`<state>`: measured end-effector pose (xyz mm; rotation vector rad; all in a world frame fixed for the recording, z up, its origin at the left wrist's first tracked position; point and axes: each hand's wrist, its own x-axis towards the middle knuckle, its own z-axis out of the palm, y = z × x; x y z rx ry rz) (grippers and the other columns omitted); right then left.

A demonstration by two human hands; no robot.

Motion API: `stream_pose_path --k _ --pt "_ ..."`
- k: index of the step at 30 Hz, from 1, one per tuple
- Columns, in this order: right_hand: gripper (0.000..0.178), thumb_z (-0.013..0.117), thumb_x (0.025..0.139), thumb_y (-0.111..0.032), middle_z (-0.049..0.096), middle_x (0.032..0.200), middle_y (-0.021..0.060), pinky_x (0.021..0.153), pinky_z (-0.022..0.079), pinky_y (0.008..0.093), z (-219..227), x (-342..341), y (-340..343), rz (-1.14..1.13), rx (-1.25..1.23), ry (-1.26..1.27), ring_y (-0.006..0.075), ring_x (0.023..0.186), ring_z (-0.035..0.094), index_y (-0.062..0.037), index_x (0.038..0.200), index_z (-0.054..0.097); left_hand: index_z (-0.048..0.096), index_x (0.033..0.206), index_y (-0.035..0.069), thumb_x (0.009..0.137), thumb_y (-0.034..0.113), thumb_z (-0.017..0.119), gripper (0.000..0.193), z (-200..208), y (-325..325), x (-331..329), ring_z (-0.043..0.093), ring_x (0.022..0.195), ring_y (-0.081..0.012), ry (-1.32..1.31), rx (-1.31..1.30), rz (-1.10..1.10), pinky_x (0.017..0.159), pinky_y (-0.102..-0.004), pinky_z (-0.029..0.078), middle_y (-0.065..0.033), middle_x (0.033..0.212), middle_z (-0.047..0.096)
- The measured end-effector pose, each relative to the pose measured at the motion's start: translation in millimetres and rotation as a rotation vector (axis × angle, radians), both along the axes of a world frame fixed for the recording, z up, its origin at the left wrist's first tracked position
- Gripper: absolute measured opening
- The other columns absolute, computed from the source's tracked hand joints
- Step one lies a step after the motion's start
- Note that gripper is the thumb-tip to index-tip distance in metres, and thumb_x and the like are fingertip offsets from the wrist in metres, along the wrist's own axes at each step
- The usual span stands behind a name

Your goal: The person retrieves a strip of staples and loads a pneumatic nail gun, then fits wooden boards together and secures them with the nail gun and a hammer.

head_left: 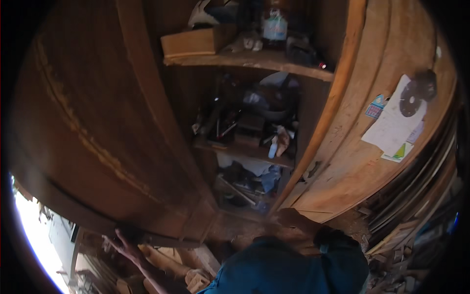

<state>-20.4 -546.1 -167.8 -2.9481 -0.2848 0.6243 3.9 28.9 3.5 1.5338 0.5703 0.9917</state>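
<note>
fingers (125, 239) spread on the left hand (130, 251), near the lower edge of the left door (112, 112) of a wooden cabinet (254, 63).

the right hand (291, 218), dark and blurred, is near the foot of the right door (355, 169); i cannot tell whether it grips anything. the cabinet stands open ahead, between the doors; its upper shelf bears a brown box (188, 43) and a labelled bottle (275, 27). if a door swung, its lower edge could catch fingers left beside it. a jolt to the frame could tip the small pale bottle (272, 148), since it stands at the middle shelf's front edge.
</note>
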Motion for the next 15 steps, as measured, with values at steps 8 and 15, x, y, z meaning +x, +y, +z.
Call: stream_pose_path --k 8,15 --pt "0.025 0.068 0.078 -0.009 0.064 0.090 0.0097 0.059 0.054 0.0365 336.0 55.6 46.4 0.123 0.207 -1.338 0.0232 0.072 0.064 -0.0074 0.103 0.067 0.043 0.134 -0.006 0.095 0.052 0.051 0.070 -5.6 37.6 42.0 0.060 0.093 -0.0254 -0.022 0.175 0.141 0.079 -0.0381 0.050 -0.0180 0.111 0.060" --pt "0.026 0.066 0.073 0.000 0.061 0.103 0.0152 0.074 0.053 0.0397 483.0 87.1 23.0 0.075 0.029 -1.613 0.0316 0.089 0.063 -0.0035 0.099 0.067 0.043 0.131 -0.008 0.094 0.056 0.049 0.074 36.5 -4.7 76.8 0.056 0.101 -0.0335 0.063 0.119 0.222 0.087 -0.0445 0.046 -0.0271 0.120 0.054"
